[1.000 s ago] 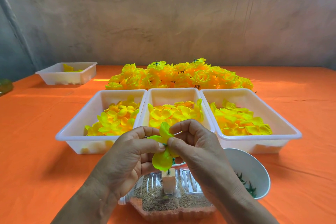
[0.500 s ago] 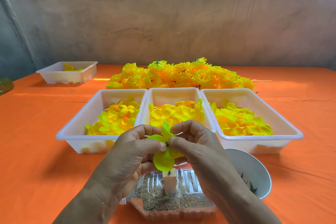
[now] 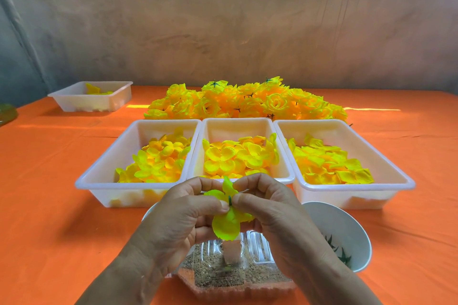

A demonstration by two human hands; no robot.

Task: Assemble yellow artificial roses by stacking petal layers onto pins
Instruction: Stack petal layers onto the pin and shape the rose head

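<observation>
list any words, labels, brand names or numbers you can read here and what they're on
None: no readable text shows in this view.
The three white trays, the small tray at the far left and the white bowl are unmarked.
The clear plastic container shows only moulded ribs, no letters I can make out.
The orange tablecloth is plain, as is the petal layer pinched by the left hand and right hand.

A handcraft workshop: white plastic trays [image 3: 347, 121] of yellow fabric petals [image 3: 238, 158] and a heap of finished yellow roses [image 3: 247, 104] sit on an orange cloth-covered worktop [image 3: 49, 181].
</observation>
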